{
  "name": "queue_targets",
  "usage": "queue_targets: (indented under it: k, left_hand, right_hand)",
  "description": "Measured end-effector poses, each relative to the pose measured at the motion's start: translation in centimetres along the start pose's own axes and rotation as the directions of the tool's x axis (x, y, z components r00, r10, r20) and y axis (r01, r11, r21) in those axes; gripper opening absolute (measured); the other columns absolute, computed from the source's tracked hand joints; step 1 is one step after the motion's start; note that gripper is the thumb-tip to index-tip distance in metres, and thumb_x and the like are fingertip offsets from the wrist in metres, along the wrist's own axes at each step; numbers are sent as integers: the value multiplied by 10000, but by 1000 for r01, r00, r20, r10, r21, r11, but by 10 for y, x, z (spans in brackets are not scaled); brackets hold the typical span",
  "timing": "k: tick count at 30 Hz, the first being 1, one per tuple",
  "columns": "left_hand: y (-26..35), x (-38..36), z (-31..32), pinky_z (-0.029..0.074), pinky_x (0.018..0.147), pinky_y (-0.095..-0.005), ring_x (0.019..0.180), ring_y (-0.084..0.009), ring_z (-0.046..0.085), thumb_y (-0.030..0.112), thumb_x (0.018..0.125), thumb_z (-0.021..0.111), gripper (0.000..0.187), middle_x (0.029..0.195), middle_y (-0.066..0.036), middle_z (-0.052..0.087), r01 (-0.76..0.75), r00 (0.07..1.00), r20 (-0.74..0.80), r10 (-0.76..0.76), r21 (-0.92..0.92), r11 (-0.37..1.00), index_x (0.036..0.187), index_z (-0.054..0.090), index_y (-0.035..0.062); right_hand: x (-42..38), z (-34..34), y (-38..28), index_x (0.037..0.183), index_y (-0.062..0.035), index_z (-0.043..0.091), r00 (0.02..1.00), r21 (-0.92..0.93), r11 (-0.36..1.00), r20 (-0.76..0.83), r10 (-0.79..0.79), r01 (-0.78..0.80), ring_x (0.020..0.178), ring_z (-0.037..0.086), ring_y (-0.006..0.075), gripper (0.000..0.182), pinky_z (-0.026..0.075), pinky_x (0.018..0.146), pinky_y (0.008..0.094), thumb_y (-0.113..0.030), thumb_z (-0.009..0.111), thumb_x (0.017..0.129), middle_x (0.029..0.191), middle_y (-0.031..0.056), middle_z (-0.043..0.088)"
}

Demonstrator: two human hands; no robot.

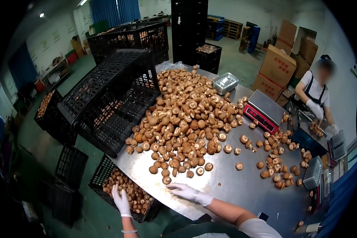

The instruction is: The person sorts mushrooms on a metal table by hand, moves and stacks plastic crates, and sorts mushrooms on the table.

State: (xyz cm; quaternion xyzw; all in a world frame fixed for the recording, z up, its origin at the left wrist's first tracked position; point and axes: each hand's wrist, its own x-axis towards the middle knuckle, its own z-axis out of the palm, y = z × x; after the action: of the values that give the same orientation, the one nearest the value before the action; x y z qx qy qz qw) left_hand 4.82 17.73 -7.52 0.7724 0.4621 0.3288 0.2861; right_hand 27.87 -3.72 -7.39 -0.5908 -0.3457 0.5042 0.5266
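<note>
A large heap of brown mushrooms [186, 115] covers the metal table [234, 190]. My right hand [188, 193], in a white glove, lies low over the table's near edge, fingers stretched toward the lowest mushrooms, holding nothing. Over a black crate [96, 180] full of mushrooms, below the table's left edge, is my left hand [121, 200], also gloved. Its fingers are apart above the mushrooms, and nothing shows in its grip.
A tipped black crate [107, 99] leans at the table's left. A red scale [261, 119], a clear plastic tray [225, 83] and scattered mushrooms lie to the right. A co-worker [315, 89] stands at the far right. Cartons [275, 67] and stacked crates [189, 31] are behind.
</note>
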Motion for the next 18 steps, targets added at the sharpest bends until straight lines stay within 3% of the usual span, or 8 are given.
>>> queue_targets:
  k: [1, 3, 4, 6, 8, 12, 14, 18]
  left_hand:
    - [11, 6, 12, 299, 1059, -384, 1270, -317, 382, 132, 893, 546, 413, 1366, -192, 409, -28, 999, 18, 28, 4, 1000, 1273, 477, -15]
    - [28, 25, 41, 260, 1080, -409, 1287, -352, 351, 133, 874, 556, 431, 1394, -204, 382, -113, 992, 57, 114, -18, 993, 1265, 477, -28]
    - [41, 35, 57, 249, 1086, -420, 1291, -365, 340, 134, 867, 559, 437, 1405, -208, 370, -141, 987, 75, 143, -37, 989, 1262, 477, -33]
    - [65, 62, 87, 216, 1098, -440, 1324, -407, 272, 166, 840, 588, 492, 1422, -213, 345, -262, 955, 141, 262, -21, 965, 1277, 467, -25]
    - [103, 90, 116, 208, 1093, -469, 1332, -421, 255, 199, 828, 610, 532, 1437, -199, 330, -392, 902, 183, 391, -32, 919, 1300, 460, 7]
    - [173, 146, 180, 197, 1080, -514, 1338, -413, 247, 291, 812, 644, 600, 1449, -170, 324, -596, 774, 264, 575, -2, 803, 1334, 446, 71]
    - [201, 168, 212, 188, 1084, -518, 1342, -408, 240, 333, 826, 628, 613, 1457, -157, 314, -626, 737, 322, 594, -5, 780, 1351, 430, 86]
    - [229, 217, 277, 173, 1086, -533, 1360, -385, 221, 404, 895, 519, 585, 1473, -154, 289, -658, 689, 398, 606, -7, 753, 1384, 390, 111]
  right_hand:
    - [-10, -22, -12, 1278, -108, 533, 995, 108, 989, -11, 98, -96, 935, 569, 112, 397, 462, 808, 240, -259, 576, 914, 1104, 47, 623]
    - [-28, -73, -37, 1266, -113, 547, 972, -67, 988, -200, 120, -136, 878, 579, 85, 378, 470, 746, 230, -290, 534, 932, 1075, 39, 633]
    - [-33, -98, -41, 1255, -126, 558, 932, 82, 981, -308, 192, -175, 876, 587, 96, 371, 479, 750, 238, -303, 519, 931, 1059, 38, 635]
    - [-35, -152, -49, 1245, -153, 564, 859, 70, 997, -511, 14, 26, 945, 593, 136, 353, 476, 796, 261, -257, 440, 931, 1072, 45, 637]
    - [-29, -204, -73, 1268, -135, 537, 743, 242, 969, -639, 201, -54, 1041, 581, 211, 390, 454, 884, 350, -329, 385, 965, 1134, 84, 625]
    - [16, -309, -74, 1377, -123, 426, 574, -75, 977, -799, -178, 199, 1164, 505, 210, 530, 425, 942, 336, -461, 335, 978, 1367, 87, 467]
    - [46, -349, -84, 1414, -69, 344, 522, -246, 927, -771, -363, 281, 1359, 290, 211, 530, 196, 1117, 318, -392, 348, 993, 1467, 95, 327]
    - [91, -377, -120, 1420, -144, 345, 492, -398, 916, -790, -364, 39, 1340, 334, 252, 511, 254, 1089, 310, -367, 419, 965, 1441, 119, 377]
